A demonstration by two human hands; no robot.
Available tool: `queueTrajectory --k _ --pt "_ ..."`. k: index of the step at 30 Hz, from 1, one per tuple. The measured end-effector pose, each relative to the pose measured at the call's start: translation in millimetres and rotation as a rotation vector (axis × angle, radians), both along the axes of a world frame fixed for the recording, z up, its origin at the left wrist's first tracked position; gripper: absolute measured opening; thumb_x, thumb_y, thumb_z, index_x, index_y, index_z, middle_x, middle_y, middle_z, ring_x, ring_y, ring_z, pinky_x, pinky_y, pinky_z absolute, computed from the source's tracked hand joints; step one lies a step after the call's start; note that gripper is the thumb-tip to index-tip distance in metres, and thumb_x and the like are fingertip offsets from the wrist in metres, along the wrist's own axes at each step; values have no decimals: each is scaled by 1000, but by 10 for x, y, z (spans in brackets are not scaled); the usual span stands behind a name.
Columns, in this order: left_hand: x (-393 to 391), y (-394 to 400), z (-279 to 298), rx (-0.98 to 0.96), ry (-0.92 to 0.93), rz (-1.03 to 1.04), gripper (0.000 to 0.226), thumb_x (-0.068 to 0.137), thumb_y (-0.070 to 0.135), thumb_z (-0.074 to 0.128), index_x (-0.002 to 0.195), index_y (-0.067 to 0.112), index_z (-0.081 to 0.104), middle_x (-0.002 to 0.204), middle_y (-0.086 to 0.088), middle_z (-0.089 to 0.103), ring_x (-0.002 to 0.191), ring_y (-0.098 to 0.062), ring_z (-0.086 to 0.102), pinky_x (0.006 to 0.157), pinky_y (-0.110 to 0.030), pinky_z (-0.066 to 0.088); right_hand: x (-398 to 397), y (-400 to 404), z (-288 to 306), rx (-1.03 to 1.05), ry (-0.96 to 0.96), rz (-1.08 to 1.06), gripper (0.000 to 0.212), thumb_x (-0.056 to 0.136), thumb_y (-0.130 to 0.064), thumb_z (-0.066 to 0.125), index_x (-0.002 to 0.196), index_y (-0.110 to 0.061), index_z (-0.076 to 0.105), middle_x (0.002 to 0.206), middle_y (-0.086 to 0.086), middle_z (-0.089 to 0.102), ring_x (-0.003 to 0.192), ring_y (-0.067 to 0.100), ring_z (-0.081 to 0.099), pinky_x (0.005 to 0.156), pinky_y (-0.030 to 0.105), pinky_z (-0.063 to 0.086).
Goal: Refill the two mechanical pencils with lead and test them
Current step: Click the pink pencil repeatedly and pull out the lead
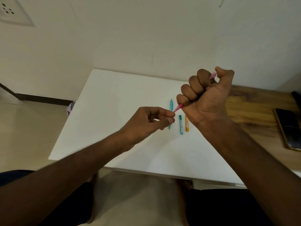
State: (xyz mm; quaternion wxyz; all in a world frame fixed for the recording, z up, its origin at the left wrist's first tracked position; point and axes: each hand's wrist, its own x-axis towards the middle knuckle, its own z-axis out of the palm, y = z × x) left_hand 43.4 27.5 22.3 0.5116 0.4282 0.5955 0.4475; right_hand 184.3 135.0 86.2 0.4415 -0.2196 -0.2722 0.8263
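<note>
Right hand (206,97) is up in a fist, thumb on top, gripping the pencil (179,106). Left hand (149,123) pinches at its tip, both forearms reaching in from near.

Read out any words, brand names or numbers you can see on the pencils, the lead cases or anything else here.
No text can be read.
Teal lead case: faint label marks, too small to read.
Orange lead case: printing too blurred to read.
Blue pencil and pink pencil: no lettering shows.
Phone: dark, no text.
</note>
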Motion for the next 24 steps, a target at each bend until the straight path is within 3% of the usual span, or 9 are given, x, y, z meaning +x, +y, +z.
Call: queueTrajectory --k 11,24 --pt "-25 -12 2 49 -2 11 14 95 28 79 109 27 81 98 14 81 74 3 71 59 -8 49 -2 27 -6 10 42 -38 55 102 -50 21 55 -22 26 52 -5 16 45 10 13 45 17 24" --pt "1 -12 5 43 7 5 18 94 26 80 112 23 81 94 14 81 71 2 70 60 -7 48 0 24 11 42 26 2 52 102 -49 21 58 -21 21 52 -6 14 45 10 11 46 19 20"
